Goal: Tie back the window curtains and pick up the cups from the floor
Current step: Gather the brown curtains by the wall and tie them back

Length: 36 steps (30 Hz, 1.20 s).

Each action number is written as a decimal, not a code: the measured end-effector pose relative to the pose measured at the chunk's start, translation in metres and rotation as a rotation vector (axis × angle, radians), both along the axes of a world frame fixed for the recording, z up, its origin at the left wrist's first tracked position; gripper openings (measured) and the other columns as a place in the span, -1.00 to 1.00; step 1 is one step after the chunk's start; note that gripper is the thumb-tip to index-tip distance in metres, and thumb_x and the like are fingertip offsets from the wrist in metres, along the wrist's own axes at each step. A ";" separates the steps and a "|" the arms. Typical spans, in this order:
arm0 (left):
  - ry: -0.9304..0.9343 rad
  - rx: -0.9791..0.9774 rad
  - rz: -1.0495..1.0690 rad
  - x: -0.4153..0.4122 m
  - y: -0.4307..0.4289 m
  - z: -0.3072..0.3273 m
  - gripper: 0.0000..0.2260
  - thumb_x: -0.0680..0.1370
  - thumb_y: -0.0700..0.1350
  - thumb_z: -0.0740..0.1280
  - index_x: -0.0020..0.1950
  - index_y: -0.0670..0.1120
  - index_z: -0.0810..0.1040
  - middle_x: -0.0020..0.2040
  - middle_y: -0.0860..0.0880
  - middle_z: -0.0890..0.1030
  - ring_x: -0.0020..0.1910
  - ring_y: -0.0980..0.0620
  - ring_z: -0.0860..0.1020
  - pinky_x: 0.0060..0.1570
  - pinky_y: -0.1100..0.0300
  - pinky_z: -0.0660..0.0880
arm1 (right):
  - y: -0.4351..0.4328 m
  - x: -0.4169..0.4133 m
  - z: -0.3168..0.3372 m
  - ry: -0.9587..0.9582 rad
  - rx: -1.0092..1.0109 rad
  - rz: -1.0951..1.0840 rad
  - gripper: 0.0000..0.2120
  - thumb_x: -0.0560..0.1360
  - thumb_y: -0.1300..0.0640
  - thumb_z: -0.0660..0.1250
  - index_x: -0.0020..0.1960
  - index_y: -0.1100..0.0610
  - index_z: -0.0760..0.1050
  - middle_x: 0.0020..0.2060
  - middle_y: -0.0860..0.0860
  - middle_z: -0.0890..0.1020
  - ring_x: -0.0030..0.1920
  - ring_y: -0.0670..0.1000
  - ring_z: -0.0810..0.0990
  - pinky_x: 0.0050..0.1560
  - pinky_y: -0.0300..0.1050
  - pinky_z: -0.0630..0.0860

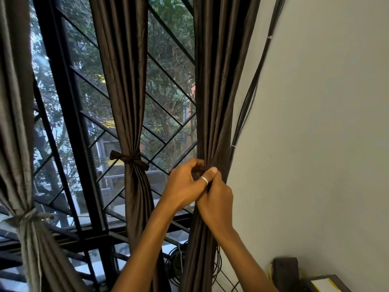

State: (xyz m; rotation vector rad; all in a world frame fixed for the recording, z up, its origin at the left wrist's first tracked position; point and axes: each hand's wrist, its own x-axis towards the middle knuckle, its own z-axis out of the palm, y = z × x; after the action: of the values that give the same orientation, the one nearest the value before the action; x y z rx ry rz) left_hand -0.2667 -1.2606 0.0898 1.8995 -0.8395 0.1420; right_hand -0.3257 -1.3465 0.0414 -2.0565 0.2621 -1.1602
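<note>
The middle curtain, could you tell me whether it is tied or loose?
Tied: a dark band knotted round the middle curtain pinches it into a narrow waist.

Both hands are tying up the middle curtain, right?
Not quite. The left hand and the right hand are gripping the curtain beside the wall, not the middle curtain. The middle one already has a tie knotted round it. The head view shows this.
</note>
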 end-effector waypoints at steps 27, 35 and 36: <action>0.455 -0.255 -0.315 -0.008 -0.021 -0.005 -0.64 0.55 0.04 0.42 0.31 -0.03 0.57 0.12 -0.01 0.71 0.12 0.02 0.67 0.24 -0.03 0.56 | -0.045 -0.035 0.026 0.060 0.722 0.530 -0.76 0.63 0.27 0.19 0.21 0.09 0.54 0.02 0.14 0.71 0.02 0.11 0.71 0.00 -0.01 0.67; 0.446 -0.264 -0.287 -0.006 -0.016 -0.004 -0.78 0.60 -0.01 0.36 0.23 0.04 0.61 0.12 0.01 0.71 0.13 0.05 0.66 0.26 0.00 0.54 | -0.044 -0.034 0.023 0.047 0.298 0.159 -0.87 0.56 0.07 0.41 0.03 -0.04 0.48 -0.16 -0.10 0.66 -0.12 -0.15 0.66 -0.13 -0.23 0.60; 0.449 -0.264 -0.285 -0.006 -0.014 -0.004 -0.78 0.60 0.00 0.36 0.23 0.03 0.61 0.11 0.01 0.71 0.13 0.05 0.66 0.26 0.00 0.55 | -0.044 -0.035 0.024 0.064 0.277 0.136 -0.80 0.54 0.04 0.43 0.08 -0.07 0.44 -0.13 -0.12 0.66 -0.13 -0.18 0.66 -0.13 -0.29 0.59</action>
State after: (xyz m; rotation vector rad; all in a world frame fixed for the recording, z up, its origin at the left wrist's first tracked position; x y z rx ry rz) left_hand -0.2728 -1.2751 0.0858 1.4675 -0.7294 -0.3238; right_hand -0.3603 -1.3904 0.0649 -1.8391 0.2916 -0.9220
